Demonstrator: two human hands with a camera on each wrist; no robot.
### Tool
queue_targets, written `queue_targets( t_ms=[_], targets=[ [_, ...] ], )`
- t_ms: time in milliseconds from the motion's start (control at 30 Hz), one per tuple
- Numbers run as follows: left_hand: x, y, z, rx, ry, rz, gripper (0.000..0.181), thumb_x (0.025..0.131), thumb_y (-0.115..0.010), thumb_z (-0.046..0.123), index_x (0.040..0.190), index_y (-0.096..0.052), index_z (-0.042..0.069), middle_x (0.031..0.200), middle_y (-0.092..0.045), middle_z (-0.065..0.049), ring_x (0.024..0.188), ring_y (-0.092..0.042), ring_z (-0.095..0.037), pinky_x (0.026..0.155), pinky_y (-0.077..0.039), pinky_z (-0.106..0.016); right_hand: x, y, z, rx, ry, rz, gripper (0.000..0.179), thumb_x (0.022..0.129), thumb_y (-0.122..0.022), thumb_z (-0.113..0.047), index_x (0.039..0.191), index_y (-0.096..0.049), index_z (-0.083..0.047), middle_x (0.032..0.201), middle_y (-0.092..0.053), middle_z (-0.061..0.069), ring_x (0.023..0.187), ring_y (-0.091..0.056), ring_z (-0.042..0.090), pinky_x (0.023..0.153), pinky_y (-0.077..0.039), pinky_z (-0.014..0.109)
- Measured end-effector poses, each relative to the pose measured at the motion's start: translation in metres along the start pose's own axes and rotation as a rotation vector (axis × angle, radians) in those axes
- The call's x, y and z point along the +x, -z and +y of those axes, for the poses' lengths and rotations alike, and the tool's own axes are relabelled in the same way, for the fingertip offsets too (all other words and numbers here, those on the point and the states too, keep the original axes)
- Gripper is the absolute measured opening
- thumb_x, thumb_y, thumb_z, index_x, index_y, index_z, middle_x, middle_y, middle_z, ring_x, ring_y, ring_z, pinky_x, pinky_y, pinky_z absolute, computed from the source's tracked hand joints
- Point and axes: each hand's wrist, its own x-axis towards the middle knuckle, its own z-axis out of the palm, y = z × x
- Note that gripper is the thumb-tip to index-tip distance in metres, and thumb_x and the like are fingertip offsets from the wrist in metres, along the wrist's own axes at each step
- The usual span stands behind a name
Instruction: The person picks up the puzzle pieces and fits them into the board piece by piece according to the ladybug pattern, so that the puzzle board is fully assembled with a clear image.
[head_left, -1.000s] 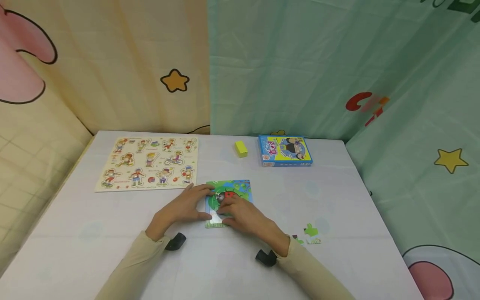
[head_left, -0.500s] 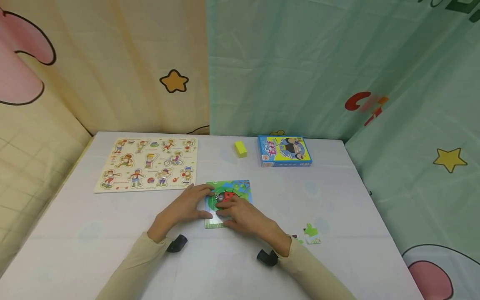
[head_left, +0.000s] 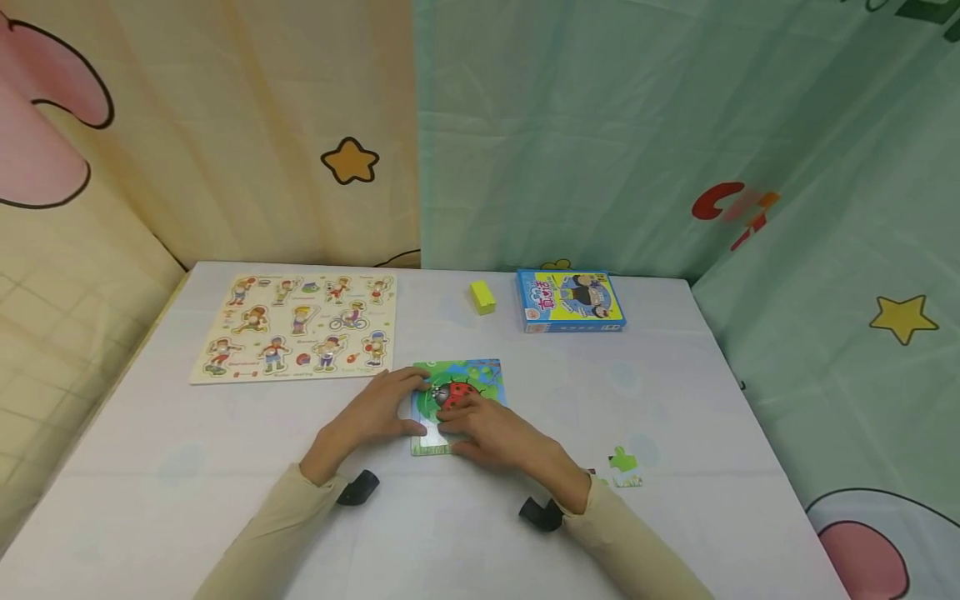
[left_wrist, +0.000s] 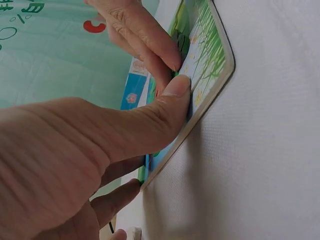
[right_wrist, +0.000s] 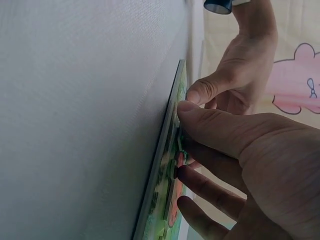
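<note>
A jigsaw puzzle (head_left: 491, 375) with a ladybug picture lies flat in its board, its lower-left part showing the pale backing. My left hand (head_left: 378, 408) spreads along the left edge; in the left wrist view its thumb (left_wrist: 170, 107) rests on the board's border and the other fingers touch the far edge. My right hand (head_left: 491, 429) bends over the middle of the picture. Its fingertips hold a green and dark puzzle piece (right_wrist: 173, 170) that stands slightly raised beside the ladybug, partly hidden by the fingers. The right thumb (right_wrist: 192, 110) is close to the near border.
Loose puzzle pieces (head_left: 622, 467) lie to the right, partly behind the right forearm. A wooden sports peg puzzle (head_left: 285, 342) is at the back left. Farther back are a yellow block (head_left: 482, 297) and a blue card-game box (head_left: 572, 302). Curtains (head_left: 555, 150) hang behind the table.
The ladybug picture shows more fully as the right fingers have shifted slightly on the board. My left hand stays at the left edge, and the loose pieces have not moved.
</note>
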Motion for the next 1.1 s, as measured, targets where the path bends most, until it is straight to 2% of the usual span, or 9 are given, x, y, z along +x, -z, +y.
queue_targets(
  t_ms=[267, 467, 567, 800, 1033, 1100],
  targets=[
    [0.0019, -0.0022, 0.0014, 0.029, 0.013, 0.019, 0.061, 0.077, -0.086, 0.031, 0.127, -0.064, 0.004, 0.144, -0.056, -0.013, 0.138, -0.047, -0.036, 0.119, -0.029, -0.055, -0.0012, -0.0009, 0.002, -0.001, 0.009, -0.009, 0.037, 0.095, -0.07, -0.026, 0.13, -0.068, -0.014, 0.14, -0.062, -0.002, 0.132, -0.054, 0.019, 0.113, -0.042, 0.033],
    [-0.0008, -0.0001, 0.0024, -0.009, 0.03, -0.015, 0.061, 0.079, -0.085, 0.028, 0.13, -0.062, 0.004, 0.147, -0.052, -0.014, 0.14, -0.044, -0.038, 0.117, -0.034, -0.055, -0.003, -0.0008, 0.0032, 0.041, -0.011, -0.002, 0.032, 0.096, -0.068, -0.026, 0.124, -0.072, -0.012, 0.137, -0.064, 0.0, 0.133, -0.054, 0.017, 0.116, -0.039, 0.035],
    [-0.0022, 0.0015, 0.0022, -0.022, 0.032, -0.027, 0.063, 0.079, -0.086, 0.027, 0.132, -0.061, 0.003, 0.148, -0.051, -0.014, 0.14, -0.043, -0.039, 0.117, -0.032, -0.056, -0.0019, -0.0016, 0.0034, 0.043, -0.008, 0.003, 0.032, 0.095, -0.07, -0.026, 0.124, -0.071, -0.012, 0.136, -0.065, 0.0, 0.133, -0.055, 0.016, 0.117, -0.038, 0.036],
    [-0.0016, 0.0016, 0.0024, -0.05, 0.044, -0.03, 0.064, 0.078, -0.086, 0.028, 0.132, -0.061, 0.004, 0.15, -0.049, -0.012, 0.142, -0.041, -0.038, 0.117, -0.032, -0.055, 0.0021, -0.0022, -0.0028, 0.041, -0.05, 0.052, 0.036, 0.092, -0.074, -0.026, 0.126, -0.07, -0.012, 0.128, -0.068, 0.0, 0.127, -0.057, 0.018, 0.11, -0.045, 0.034],
    [0.0004, 0.0027, 0.0031, -0.029, 0.051, -0.027, 0.065, 0.077, -0.087, 0.028, 0.132, -0.061, 0.004, 0.149, -0.051, -0.013, 0.142, -0.042, -0.036, 0.121, -0.021, -0.061, 0.0058, -0.007, -0.0055, 0.001, -0.04, 0.109, 0.036, 0.091, -0.075, -0.027, 0.124, -0.071, -0.013, 0.126, -0.066, 0.0, 0.121, -0.055, 0.019, 0.104, -0.049, 0.031],
    [0.0002, 0.0043, 0.0036, -0.02, 0.062, -0.034, 0.066, 0.078, -0.086, 0.03, 0.134, -0.06, 0.005, 0.151, -0.049, -0.013, 0.143, -0.042, -0.036, 0.121, -0.021, -0.061, 0.0066, -0.0083, -0.005, 0.007, -0.031, 0.119, 0.034, 0.091, -0.075, -0.026, 0.122, -0.073, -0.012, 0.126, -0.066, 0.0, 0.122, -0.054, 0.019, 0.104, -0.049, 0.03]
  ],
)
